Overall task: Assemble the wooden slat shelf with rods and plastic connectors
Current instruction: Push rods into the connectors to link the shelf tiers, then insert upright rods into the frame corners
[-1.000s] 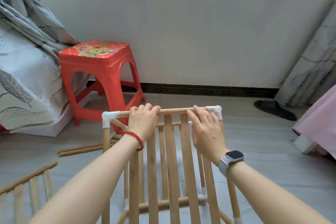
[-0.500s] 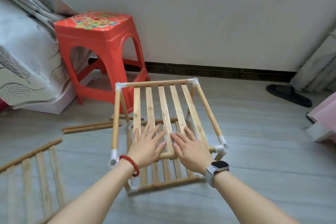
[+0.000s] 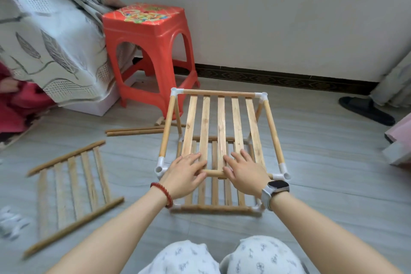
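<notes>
the shelf [image 3: 222, 131] stands on the floor just in front of my knees, its top slats framed by rods and white connectors [image 3: 161, 165]. behind the shelf sits a red stool [image 3: 146, 51]. left of the shelf lies a loose slat panel [image 3: 71, 189], with two spare rods [image 3: 133, 131] nearer the stool. my left hand [image 3: 185, 176] and right hand [image 3: 244, 173] lie flat, fingers straight, pressing the shelf's near edge.

Both hands, the left hand [image 3: 185, 173] and the right hand [image 3: 244, 172], lay flat on the shelf [image 3: 221, 122] top slats.
</notes>
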Action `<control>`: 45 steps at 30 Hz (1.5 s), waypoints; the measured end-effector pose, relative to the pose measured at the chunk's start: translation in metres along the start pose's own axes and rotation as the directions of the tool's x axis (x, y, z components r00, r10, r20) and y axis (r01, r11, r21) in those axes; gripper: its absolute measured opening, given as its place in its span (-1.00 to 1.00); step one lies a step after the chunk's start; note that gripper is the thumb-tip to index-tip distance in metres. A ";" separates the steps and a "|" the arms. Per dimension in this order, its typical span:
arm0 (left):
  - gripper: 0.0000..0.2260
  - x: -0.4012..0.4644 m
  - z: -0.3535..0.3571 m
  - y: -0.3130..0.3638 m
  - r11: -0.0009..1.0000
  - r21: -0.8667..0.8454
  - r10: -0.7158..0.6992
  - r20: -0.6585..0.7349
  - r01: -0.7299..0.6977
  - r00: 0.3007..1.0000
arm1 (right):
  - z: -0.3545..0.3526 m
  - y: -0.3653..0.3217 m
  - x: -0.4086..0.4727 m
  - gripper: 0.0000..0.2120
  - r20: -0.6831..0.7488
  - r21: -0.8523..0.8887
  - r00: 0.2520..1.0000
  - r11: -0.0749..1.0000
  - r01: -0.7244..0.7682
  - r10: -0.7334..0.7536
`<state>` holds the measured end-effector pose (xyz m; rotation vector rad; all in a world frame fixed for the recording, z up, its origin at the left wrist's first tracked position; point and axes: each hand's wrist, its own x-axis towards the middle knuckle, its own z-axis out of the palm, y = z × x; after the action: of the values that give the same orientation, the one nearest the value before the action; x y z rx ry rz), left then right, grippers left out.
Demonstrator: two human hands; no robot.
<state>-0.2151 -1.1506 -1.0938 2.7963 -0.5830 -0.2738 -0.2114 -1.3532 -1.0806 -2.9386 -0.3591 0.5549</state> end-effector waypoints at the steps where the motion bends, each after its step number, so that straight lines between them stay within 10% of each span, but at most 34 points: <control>1: -0.58 -0.003 -0.008 0.002 0.999 -0.038 -0.016 -0.009 0.016 1.000 | -0.005 -0.005 -0.001 -0.63 -0.020 -0.055 1.000 0.998 -0.013 0.012; 11: -0.71 -0.139 -0.068 -0.058 0.879 -0.171 -0.477 -0.343 0.446 0.809 | -0.044 -0.144 0.008 -0.69 -0.022 -0.005 0.889 0.889 0.458 -0.458; 23: -0.74 -0.363 -0.046 -0.189 0.418 -0.553 -0.906 -0.200 0.720 0.372 | 0.011 -0.371 -0.023 -0.68 0.229 -0.064 0.697 0.704 0.707 -0.680; 35: -0.55 -0.395 0.139 -0.331 -0.322 -0.689 -0.923 0.381 0.649 -0.054 | 0.214 -0.495 0.084 -0.67 0.480 -0.055 0.651 0.721 0.691 -0.588; 40: -0.47 -0.362 0.164 -0.382 -0.410 -0.614 -0.912 0.279 0.674 -0.301 | 0.298 -0.510 0.104 -0.60 0.506 0.059 0.624 0.745 0.664 -0.596; 45: -0.50 -0.348 0.177 -0.407 -0.443 -0.527 -0.896 0.274 0.725 -0.349 | 0.330 -0.522 0.098 -0.65 0.498 0.020 0.599 0.699 0.715 -0.627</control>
<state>-0.4231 -0.6868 -1.3390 1.6762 1.9366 -0.1536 -0.3542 -0.7981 -1.3310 -2.4439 -1.5781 1.1345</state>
